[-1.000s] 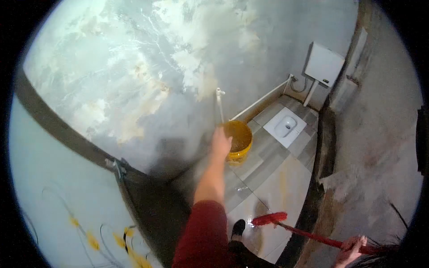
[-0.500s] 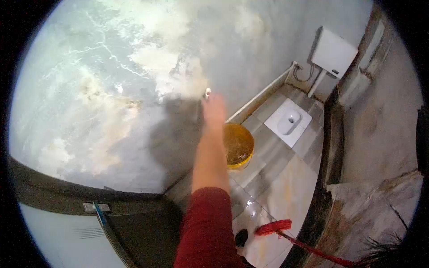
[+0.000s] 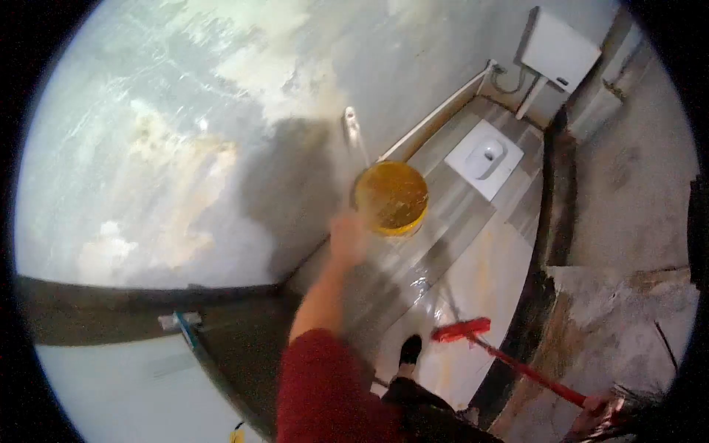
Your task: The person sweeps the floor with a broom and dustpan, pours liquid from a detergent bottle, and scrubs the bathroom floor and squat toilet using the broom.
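Observation:
My left hand (image 3: 348,238) is smeared by motion just below and left of the yellow bucket (image 3: 391,198), so its fingers cannot be made out. The bucket stands on the tiles against the wall, under a white tap (image 3: 350,115). At the lower right my right hand (image 3: 591,415) is wrapped round the red handle of a brush (image 3: 461,330). The red brush head rests on the wet tiled floor near my dark shoe (image 3: 410,349).
A white squat toilet (image 3: 484,159) is set in the floor beyond the bucket. Above it hangs a white cistern (image 3: 560,48) with a pipe. A door (image 3: 148,391) stands at the lower left, and a dark ledge (image 3: 533,295) runs along the right.
My left hand went from the bucket's rim up to the tap, then came back down and away from it. The view has shifted, and my right hand shows again beside the brush handle.

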A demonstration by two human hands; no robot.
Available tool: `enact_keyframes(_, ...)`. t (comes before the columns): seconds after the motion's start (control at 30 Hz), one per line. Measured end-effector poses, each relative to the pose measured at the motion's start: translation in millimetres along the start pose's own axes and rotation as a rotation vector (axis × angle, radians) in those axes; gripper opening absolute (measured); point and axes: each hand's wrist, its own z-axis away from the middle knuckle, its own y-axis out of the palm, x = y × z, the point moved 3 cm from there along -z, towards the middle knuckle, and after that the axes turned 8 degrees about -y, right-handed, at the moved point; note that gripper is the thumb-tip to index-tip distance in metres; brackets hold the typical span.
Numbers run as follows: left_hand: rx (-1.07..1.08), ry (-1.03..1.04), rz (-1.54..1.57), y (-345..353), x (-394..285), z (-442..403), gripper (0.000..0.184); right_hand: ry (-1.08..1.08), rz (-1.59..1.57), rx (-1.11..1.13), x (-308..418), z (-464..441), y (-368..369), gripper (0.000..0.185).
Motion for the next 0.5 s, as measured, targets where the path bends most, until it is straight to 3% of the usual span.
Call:
enact_keyframes(0.03,0.131,-0.034,-0.079,64.3,19.0,47.7,0.060,0.017,-0.109,-0.011,3.5,-2.4,0.9,0.028)
enact_keyframes(0.07,0.595,-0.133,-0.120,85.5,27.2,111.0,0.062,0.031,-0.221,-0.020,7.8,-6.6,2.6,0.028)
enact_keyframes(0.1,0.551,-0.265,0.026,155.3,58.8,183.3,0.061,0.035,-0.328,-0.032,11.6,-9.3,7.7,0.029)
enact_keyframes(0.13,0.872,-0.292,-0.357,146.5,59.2,261.2,0.060,0.041,-0.435,-0.037,16.0,-12.9,10.0,0.029)
enact_keyframes(0.2,0.826,-0.502,-0.244,182.1,102.3,377.0,0.059,0.056,-0.631,-0.033,27.8,-20.4,15.3,0.030)
enact_keyframes(0.27,0.904,-0.378,-0.321,182.4,123.8,457.8,0.055,0.074,-0.810,-0.018,39.6,-27.1,20.6,0.032)
enact_keyframes(0.3,0.920,-0.387,-0.320,182.5,123.9,467.6,0.055,0.100,-0.906,0.015,46.1,-33.2,27.3,0.032)
enact_keyframes(0.37,0.677,-0.284,-0.551,200.7,130.8,476.2,0.064,0.173,-1.093,0.084,57.6,-30.9,42.3,0.033)
enact_keyframes(0.43,0.668,-0.512,-0.360,161.3,119.9,449.3,0.077,0.282,-1.261,0.192,67.4,-25.8,60.4,0.035)
enact_keyframes(0.47,0.695,-0.681,-0.138,128.0,104.3,429.2,0.084,0.249,-1.232,0.190,78.8,-25.5,69.4,0.036)
enact_keyframes(0.5,0.692,-0.715,0.031,95.9,81.6,406.3,0.092,0.216,-1.203,0.188,90.5,-25.5,78.4,0.037)
